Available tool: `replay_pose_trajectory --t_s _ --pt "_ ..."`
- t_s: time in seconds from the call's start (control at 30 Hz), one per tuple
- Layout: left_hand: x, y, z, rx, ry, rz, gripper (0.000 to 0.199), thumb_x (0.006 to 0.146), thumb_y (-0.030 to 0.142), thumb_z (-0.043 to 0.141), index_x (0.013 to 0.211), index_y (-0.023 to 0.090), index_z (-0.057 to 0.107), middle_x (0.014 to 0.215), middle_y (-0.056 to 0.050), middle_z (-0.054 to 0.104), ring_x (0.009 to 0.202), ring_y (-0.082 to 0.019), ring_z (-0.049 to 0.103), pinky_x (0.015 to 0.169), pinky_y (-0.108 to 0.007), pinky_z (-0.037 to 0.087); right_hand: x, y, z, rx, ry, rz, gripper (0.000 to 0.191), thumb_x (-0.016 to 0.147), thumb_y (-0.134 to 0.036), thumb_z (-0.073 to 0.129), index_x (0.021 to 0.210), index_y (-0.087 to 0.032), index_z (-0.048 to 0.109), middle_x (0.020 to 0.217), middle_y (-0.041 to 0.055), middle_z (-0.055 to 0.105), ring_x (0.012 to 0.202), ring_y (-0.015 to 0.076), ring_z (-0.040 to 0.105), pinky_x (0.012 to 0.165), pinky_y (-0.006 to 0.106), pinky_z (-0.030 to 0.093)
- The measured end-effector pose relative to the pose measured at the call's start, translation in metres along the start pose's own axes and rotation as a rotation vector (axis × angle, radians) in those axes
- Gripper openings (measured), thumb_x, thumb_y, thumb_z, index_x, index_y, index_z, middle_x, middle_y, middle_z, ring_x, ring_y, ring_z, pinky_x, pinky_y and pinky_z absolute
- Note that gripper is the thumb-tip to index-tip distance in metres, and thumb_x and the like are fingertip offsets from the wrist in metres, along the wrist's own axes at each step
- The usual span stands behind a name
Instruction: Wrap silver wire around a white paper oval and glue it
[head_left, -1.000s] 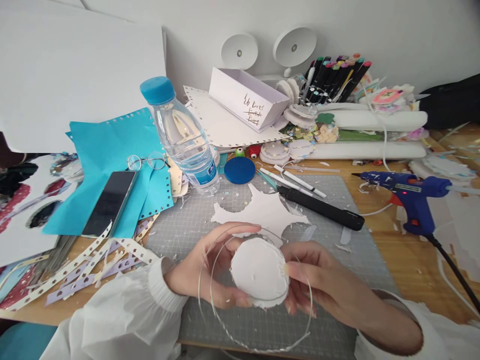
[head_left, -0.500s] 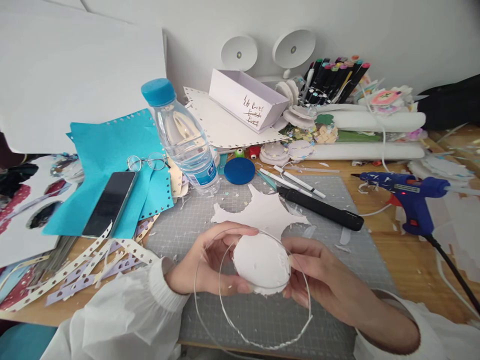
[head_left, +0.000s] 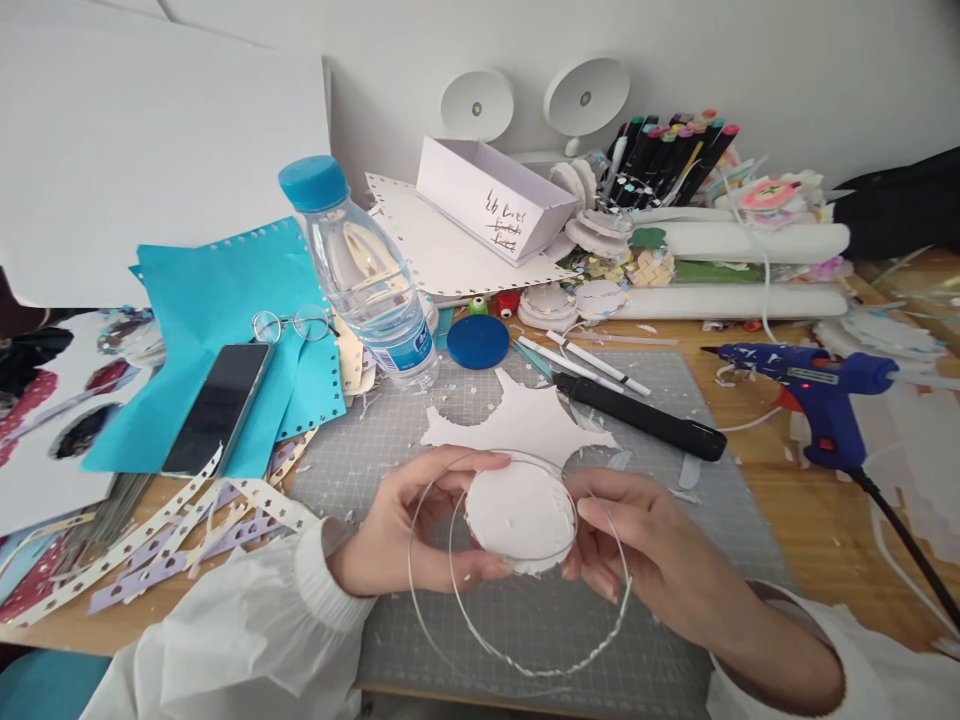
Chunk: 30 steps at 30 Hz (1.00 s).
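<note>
A white round disc (head_left: 517,512) with a rough edge is held up between my two hands, above the grey cutting mat (head_left: 480,635). My left hand (head_left: 424,520) pinches its left side, thumb below and fingers above. On the right side, my right hand (head_left: 637,545) grips the edge, with some fingers hidden behind it. A thin pale wire (head_left: 559,672), twisted at the bottom, loops round the disc and hangs below both hands. Behind the disc, a white paper offcut (head_left: 525,420) with curved cut edges lies on the mat.
A water bottle (head_left: 367,270), blue sheets (head_left: 187,300) and a phone (head_left: 221,405) are at the left. A black tool (head_left: 645,415) lies behind my right hand. The blue glue gun (head_left: 832,385) stands at the right, its cord trailing forward. A white box (head_left: 495,205) is at the back.
The wire loops have shifted slightly to the right and up. The disc has tilted a little and moved slightly left in my hands.
</note>
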<state>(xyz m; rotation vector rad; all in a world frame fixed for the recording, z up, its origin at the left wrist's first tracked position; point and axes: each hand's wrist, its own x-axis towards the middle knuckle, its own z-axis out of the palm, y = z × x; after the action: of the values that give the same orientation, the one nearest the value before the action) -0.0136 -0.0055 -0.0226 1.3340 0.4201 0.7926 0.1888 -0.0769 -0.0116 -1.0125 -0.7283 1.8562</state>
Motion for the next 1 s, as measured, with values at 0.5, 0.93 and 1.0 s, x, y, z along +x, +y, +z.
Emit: replay_pose_trajectory --t_s 0.5,0.93,1.0 --pt "-0.0018 -0.0015 -0.0019 -0.156 -0.056 -0.048 0.077 0.047 -0.007 0.082 0.116 0.021 0.065 0.096 -0.006 0.076 0.089 -0.016 0.071 0.083 -0.019 0.054 -0.0027 -0.0006 -0.0012 -0.068 -0.052 0.039 0.034 0.08 -0.048 0.066 0.068 -0.018 0.056 0.051 -0.0009 0.06 0.038 0.0054 0.043 0.038 0.019 0.031" --pt "-0.0001 0.0029 -0.0001 -0.154 -0.023 -0.062 0.078 0.039 -0.004 0.088 0.111 0.02 0.069 0.099 -0.01 0.075 0.087 -0.02 0.073 0.076 -0.02 0.058 -0.0034 0.0047 -0.0044 -0.088 -0.085 0.048 0.036 0.084 -0.047 0.063 0.069 -0.017 0.053 0.049 -0.0021 0.058 0.038 0.0045 0.045 0.036 0.015 0.03" --pt "-0.0001 0.0031 -0.0005 -0.148 -0.035 -0.053 0.079 0.04 -0.004 0.087 0.112 0.021 0.068 0.1 -0.009 0.075 0.09 -0.021 0.073 0.078 -0.02 0.058 -0.0034 0.0051 -0.0045 -0.1 -0.077 0.04 0.035 0.085 -0.047 0.062 0.068 -0.017 0.052 0.049 -0.0025 0.057 0.038 0.0042 0.044 0.036 0.014 0.03"
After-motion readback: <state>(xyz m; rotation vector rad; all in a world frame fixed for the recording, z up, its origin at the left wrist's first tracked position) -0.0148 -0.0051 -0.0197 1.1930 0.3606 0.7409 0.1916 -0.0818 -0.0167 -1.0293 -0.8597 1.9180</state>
